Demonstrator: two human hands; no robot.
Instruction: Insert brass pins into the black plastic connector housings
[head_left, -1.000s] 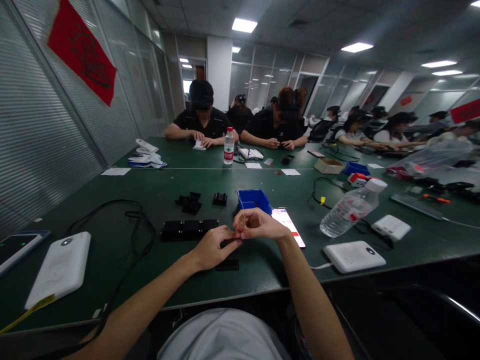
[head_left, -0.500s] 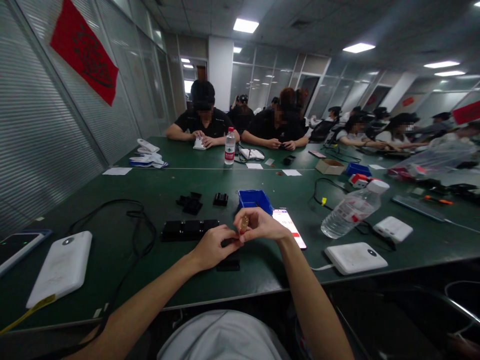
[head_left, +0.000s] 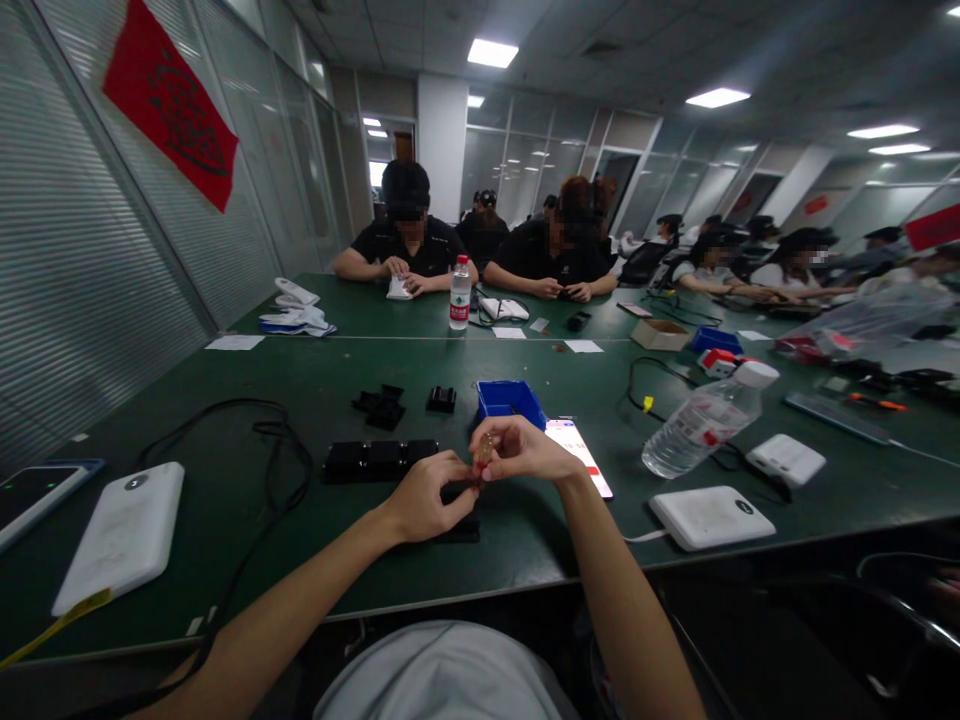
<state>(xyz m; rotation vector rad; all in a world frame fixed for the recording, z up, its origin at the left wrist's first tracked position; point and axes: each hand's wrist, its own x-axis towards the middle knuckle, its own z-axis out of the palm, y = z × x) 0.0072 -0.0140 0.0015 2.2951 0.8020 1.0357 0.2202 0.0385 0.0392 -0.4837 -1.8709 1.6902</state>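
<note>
Above the green table, my left hand (head_left: 433,497) is closed, fingertips pinching a small black part (head_left: 452,491) that is mostly hidden by the fingers. My right hand (head_left: 525,450) pinches a small see-through amber piece (head_left: 485,448), shaped like a stubby handle; its lower end is hidden where the fingertips of both hands meet. Under my left hand lies a flat black piece (head_left: 463,531). A row of black block-shaped parts (head_left: 379,460) sits just left of my hands. Behind them are a single black part (head_left: 442,399) and a loose pile of black pieces (head_left: 381,405).
A blue bin (head_left: 512,397) and a lit phone (head_left: 581,462) lie beyond my right hand. To the right are a tilted water bottle (head_left: 694,425) and a white power bank (head_left: 711,517). Another power bank (head_left: 124,535) and a black cable (head_left: 281,430) lie left. Two people sit opposite.
My right hand has shifted very slightly, and the amber piece has turned a little between its fingers. My left fingertips have moved slightly left. The objects on the table stay where they were.
</note>
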